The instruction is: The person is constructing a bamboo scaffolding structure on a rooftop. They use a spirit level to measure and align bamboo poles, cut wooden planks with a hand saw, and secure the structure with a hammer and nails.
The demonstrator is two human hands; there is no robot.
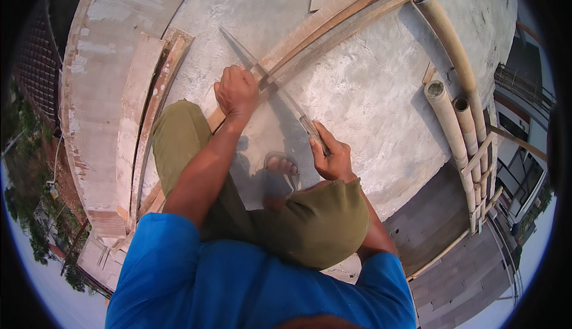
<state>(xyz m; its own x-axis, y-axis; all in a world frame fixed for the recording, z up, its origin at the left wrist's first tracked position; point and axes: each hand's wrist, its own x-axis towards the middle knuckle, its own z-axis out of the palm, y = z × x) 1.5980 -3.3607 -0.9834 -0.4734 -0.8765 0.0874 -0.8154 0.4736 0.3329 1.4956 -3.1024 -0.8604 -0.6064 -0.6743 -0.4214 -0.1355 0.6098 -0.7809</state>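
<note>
My left hand (pixel 237 91) is closed on a long wooden plank (pixel 313 22) that runs diagonally from my left leg toward the upper right. My right hand (pixel 328 153) grips the handle of a hand saw (pixel 289 100), whose narrow blade crosses over the plank just beside my left hand, its far end pointing to the upper left. More strips of wood lie along that plank. My knees in olive trousers are bent, and my sandalled foot (pixel 280 165) shows on the concrete below the saw.
Boards (pixel 140 103) lie to my left on the concrete surface (pixel 387 114). Bamboo poles (pixel 447 40) and short sticks stand along the right edge, beside a drop to a grey block surface (pixel 459 272). A tiled roof (pixel 39 79) and greenery show beyond the left edge.
</note>
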